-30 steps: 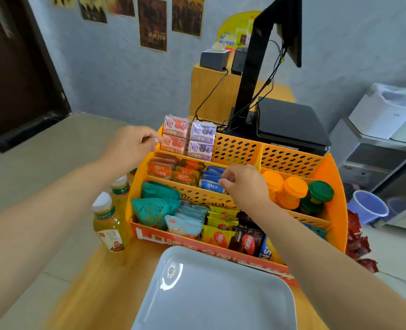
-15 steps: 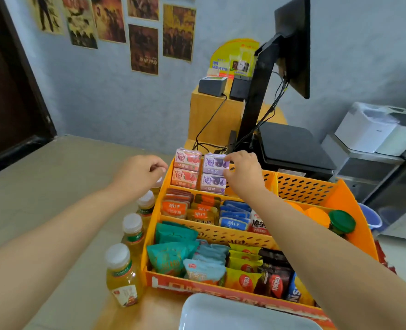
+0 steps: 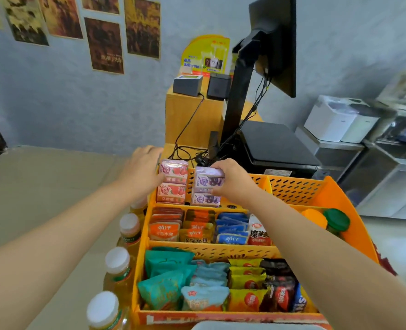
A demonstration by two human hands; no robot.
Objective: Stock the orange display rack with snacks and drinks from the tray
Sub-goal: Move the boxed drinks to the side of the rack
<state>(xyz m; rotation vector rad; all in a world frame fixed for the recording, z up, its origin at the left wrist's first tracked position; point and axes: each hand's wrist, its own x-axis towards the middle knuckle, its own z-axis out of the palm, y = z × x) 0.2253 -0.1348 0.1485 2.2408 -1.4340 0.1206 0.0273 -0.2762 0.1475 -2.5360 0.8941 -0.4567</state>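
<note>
The orange display rack [image 3: 316, 194] stands in front of me, its rows filled with snack packets. In its back left compartment stand pink drink cartons [image 3: 173, 177] and purple drink cartons [image 3: 205, 198], each stacked two high. My right hand [image 3: 230, 179] grips the top purple carton [image 3: 206, 178] from its right side. My left hand [image 3: 142, 170] rests against the left side of the top pink carton, fingers reaching behind it. The white tray [image 3: 256, 326] shows only as a rim at the bottom edge.
Tea bottles with white caps [image 3: 116, 265] line the rack's left side. Orange- and green-capped bottles [image 3: 333, 221] stand in the right compartment. A black monitor stand and terminal [image 3: 268, 144] with cables sits right behind the rack. White appliances [image 3: 340, 120] are at the right.
My view has tilted up and moved closer. My right hand moved from the blue packets to the top purple carton. My left hand shifted right onto the pink cartons.
</note>
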